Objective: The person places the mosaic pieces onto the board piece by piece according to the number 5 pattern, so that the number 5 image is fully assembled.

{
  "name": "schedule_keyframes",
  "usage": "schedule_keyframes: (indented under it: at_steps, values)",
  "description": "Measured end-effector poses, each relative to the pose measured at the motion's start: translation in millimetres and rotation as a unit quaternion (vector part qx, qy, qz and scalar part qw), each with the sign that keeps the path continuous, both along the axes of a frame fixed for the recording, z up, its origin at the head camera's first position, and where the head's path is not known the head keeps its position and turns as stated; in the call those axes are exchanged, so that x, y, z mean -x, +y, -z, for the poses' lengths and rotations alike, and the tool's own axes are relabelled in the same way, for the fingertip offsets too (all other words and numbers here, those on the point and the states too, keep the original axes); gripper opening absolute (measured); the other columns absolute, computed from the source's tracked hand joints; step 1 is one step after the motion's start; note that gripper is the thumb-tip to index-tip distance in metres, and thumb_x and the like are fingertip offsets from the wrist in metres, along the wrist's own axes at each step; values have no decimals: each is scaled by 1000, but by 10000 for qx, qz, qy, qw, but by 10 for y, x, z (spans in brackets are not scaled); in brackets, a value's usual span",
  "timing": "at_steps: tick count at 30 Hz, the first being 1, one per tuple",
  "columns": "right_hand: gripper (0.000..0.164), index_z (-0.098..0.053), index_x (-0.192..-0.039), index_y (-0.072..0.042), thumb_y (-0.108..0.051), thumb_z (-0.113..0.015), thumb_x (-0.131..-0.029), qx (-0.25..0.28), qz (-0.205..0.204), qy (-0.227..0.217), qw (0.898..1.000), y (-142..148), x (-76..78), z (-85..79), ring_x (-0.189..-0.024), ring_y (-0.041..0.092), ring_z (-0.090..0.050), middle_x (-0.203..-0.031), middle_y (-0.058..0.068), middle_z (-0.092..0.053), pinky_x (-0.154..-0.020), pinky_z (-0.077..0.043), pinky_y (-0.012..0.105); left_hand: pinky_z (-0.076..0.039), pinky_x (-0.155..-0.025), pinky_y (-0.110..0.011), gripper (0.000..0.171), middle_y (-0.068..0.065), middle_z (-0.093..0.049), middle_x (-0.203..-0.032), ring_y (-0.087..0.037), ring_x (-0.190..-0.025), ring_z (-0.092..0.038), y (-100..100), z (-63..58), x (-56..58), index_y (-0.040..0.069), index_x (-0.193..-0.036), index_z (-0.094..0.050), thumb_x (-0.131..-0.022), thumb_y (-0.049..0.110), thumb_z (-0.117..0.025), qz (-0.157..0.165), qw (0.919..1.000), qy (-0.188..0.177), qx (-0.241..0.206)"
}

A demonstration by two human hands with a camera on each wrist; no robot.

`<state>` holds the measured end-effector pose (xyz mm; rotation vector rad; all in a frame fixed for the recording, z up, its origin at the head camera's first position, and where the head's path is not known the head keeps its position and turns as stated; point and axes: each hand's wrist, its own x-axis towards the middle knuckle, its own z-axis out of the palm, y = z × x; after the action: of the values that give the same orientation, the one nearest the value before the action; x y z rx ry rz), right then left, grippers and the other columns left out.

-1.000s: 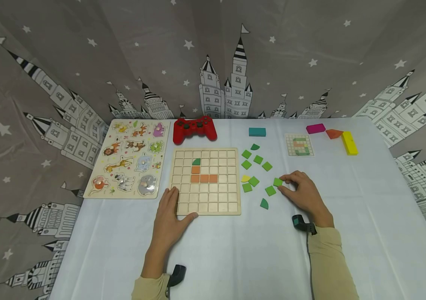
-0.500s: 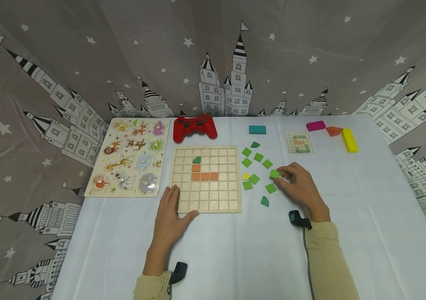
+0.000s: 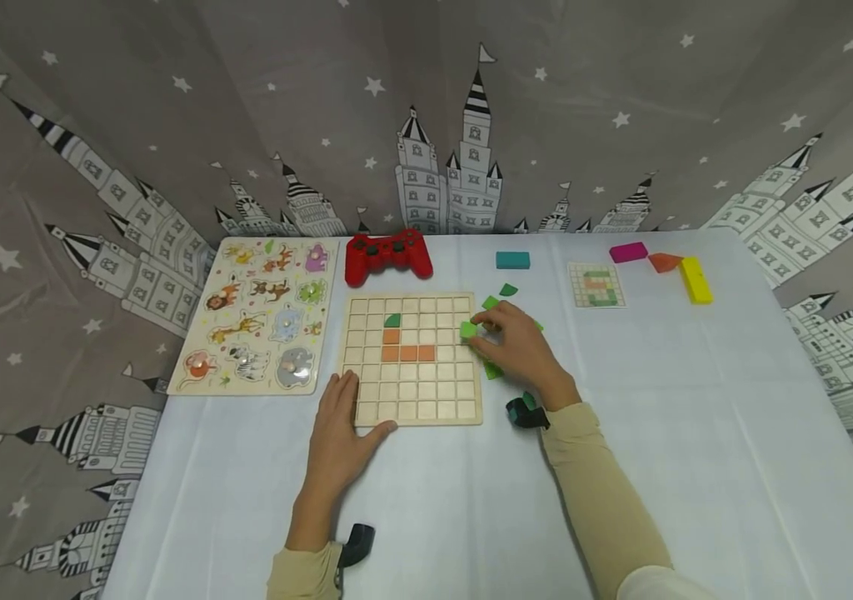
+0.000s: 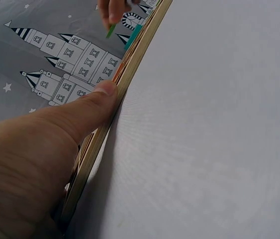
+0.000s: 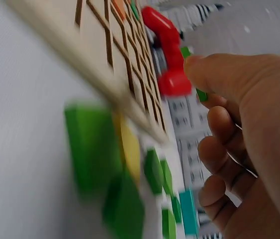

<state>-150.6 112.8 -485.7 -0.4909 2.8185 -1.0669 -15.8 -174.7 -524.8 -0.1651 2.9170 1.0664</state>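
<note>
My right hand (image 3: pixel 518 346) pinches a light green square tile (image 3: pixel 468 332) between thumb and fingertips, held over the right edge of the wooden grid board (image 3: pixel 381 412). In the right wrist view the tile (image 5: pixel 201 93) shows edge-on at the fingertips. On the board lie a dark green quarter-round tile (image 3: pixel 393 320) and several orange square tiles (image 3: pixel 409 353). My left hand (image 3: pixel 338 450) rests at the board's lower left corner with fingers extended; in the left wrist view the thumb lies on the board's edge (image 4: pixel 130 64). Several loose green tiles (image 5: pixel 125 206) and a yellow one (image 5: pixel 129 144) lie beside the board, partly hidden by my right hand in the head view.
An animal puzzle board (image 3: pixel 250 385) lies left. Behind the grid board sits a red game controller (image 3: pixel 389 257). A teal block (image 3: pixel 512 260), a grid pattern card (image 3: pixel 596 285), and magenta (image 3: pixel 628 252), orange (image 3: pixel 664 262) and yellow (image 3: pixel 695 280) blocks lie toward the back right.
My right hand has picked up a green square tile from the right of the loose pile and carried it left to the board's edge. The left hand has stayed in place.
</note>
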Motion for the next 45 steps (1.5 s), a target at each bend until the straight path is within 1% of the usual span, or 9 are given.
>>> schedule_keyframes:
  at_steps: [3, 8, 14, 19, 24, 31, 36, 41, 45]
  values:
    - [36, -71, -123, -12, -33, -74, -94, -77, -216, -16, 9997, -213, 110, 18, -97, 22, -59, -107, 7, -63, -87, -53, 40, -19, -128, -58, 107, -15, -26, -168, -34, -160, -10, -9, 3, 1, 2, -160, -28, -80, 43, -86, 1, 10000, 18, 24]
    - [35, -71, -124, -15, -36, -71, -95, -28, -485, -39, 9988, -508, 288, 87, -99, 19, -59, -112, 3, -64, -90, -53, 39, -20, -127, -59, 105, -15, -28, -168, -35, -160, -12, -14, 17, 3, 2, -159, -30, -80, 43, -86, -3, 9999, 101, 54]
    - [34, -72, -123, -16, -36, -69, -96, -134, -701, -114, 9974, -725, 399, 189, -96, 18, -57, -108, 1, -63, -89, -52, 37, -21, -126, -60, 105, -16, -28, -168, -36, -159, -13, -18, 32, 5, 1, -159, -31, -81, 45, -85, 23, 9999, 108, 70]
    - [34, -72, -123, -15, -35, -69, -97, -248, -720, -55, 9971, -813, 418, 215, -95, 18, -59, -107, 2, -64, -87, -54, 37, -20, -127, -60, 106, -16, -28, -168, -36, -160, -12, -20, 24, 3, 1, -159, -30, -80, 44, -86, 20, 9999, 79, 72]
    - [32, -73, -123, -14, -32, -70, -97, -406, -605, -10, 9973, -864, 425, 171, -96, 18, -61, -107, 3, -65, -88, -55, 37, -20, -127, -58, 106, -15, -27, -168, -35, -160, -11, -23, 12, 9, 2, -160, -29, -81, 45, -85, 50, 10000, 18, 52]
    - [29, -76, -119, -15, -30, -71, -94, -390, -494, -245, 9977, -939, 464, 147, -89, 16, -59, -102, 0, -65, -82, -53, 34, -21, -126, -60, 105, -17, -29, -167, -37, -159, -14, -20, 16, 9, 1, -158, -32, -79, 44, -86, 14, 9998, 162, 82]
    - [28, -77, -118, -14, -29, -74, -94, -305, -410, -406, 9979, -969, 470, 122, -88, 16, -61, -100, 0, -67, -81, -54, 34, -22, -125, -61, 105, -17, -31, -166, -37, -158, -16, -20, 15, 7, 0, -158, -33, -79, 44, -86, -5, 9997, 206, 91]
    - [30, -76, -120, -13, -28, -73, -95, -275, -434, -518, 9973, -981, 464, 97, -89, 16, -61, -101, 1, -67, -83, -55, 34, -22, -126, -60, 104, -17, -31, -166, -37, -159, -16, -25, 12, 4, 0, -158, -33, -80, 43, -86, -22, 9997, 208, 127]
    - [36, -73, -127, -13, -30, -72, -95, -270, -578, -500, 9967, -913, 426, 84, -92, 16, -59, -104, 2, -66, -86, -54, 34, -22, -126, -59, 104, -18, -30, -166, -37, -159, -14, -14, 17, 8, 0, -158, -32, -80, 44, -86, 28, 9998, 142, 96]
